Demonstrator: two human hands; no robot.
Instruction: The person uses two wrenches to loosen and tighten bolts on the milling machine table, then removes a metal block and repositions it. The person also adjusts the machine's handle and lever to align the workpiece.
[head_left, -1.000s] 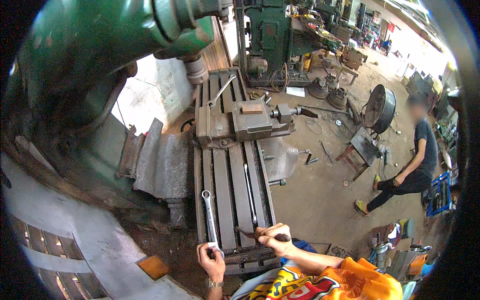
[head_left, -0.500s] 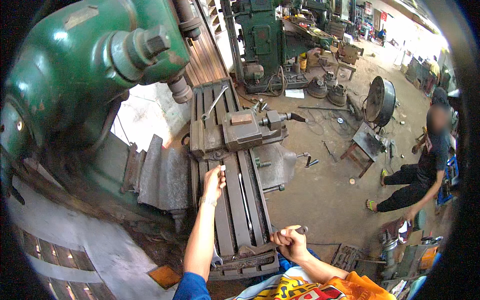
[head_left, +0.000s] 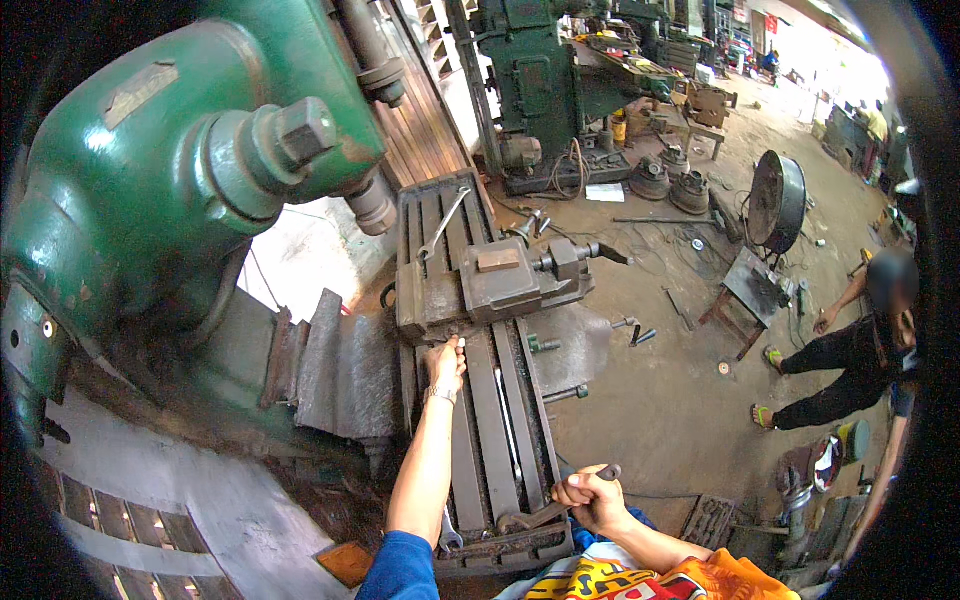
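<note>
A slotted steel machine table (head_left: pixel 478 440) runs away from me, with a heavy machine vise (head_left: pixel 500 275) mounted across it. My left hand (head_left: pixel 447 368) is at the near side of the vise base, its fingers pinched together. A small white spot shows at the fingertips; what they hold, if anything, is hidden. Beside the table's near right corner, my right hand (head_left: pixel 598 497) is wrapped round a dark metal crank handle (head_left: pixel 540 517). One wrench (head_left: pixel 445 222) lies on the table beyond the vise. A long thin wrench (head_left: pixel 509 425) rests in a slot, and another wrench (head_left: pixel 450 535) lies beside my left forearm.
A large green machine head (head_left: pixel 150 130) looms at the left. On the floor to the right stand a small metal-topped stool (head_left: pixel 745 290) and a round drum-like fan (head_left: pixel 777 203). Another person (head_left: pixel 850 360) bends at the far right. A green machine (head_left: pixel 540 90) stands behind.
My left hand has moved forward to the vise base. The right hand stays on the crank handle. The view has shifted slightly, and the person at right has bent lower.
</note>
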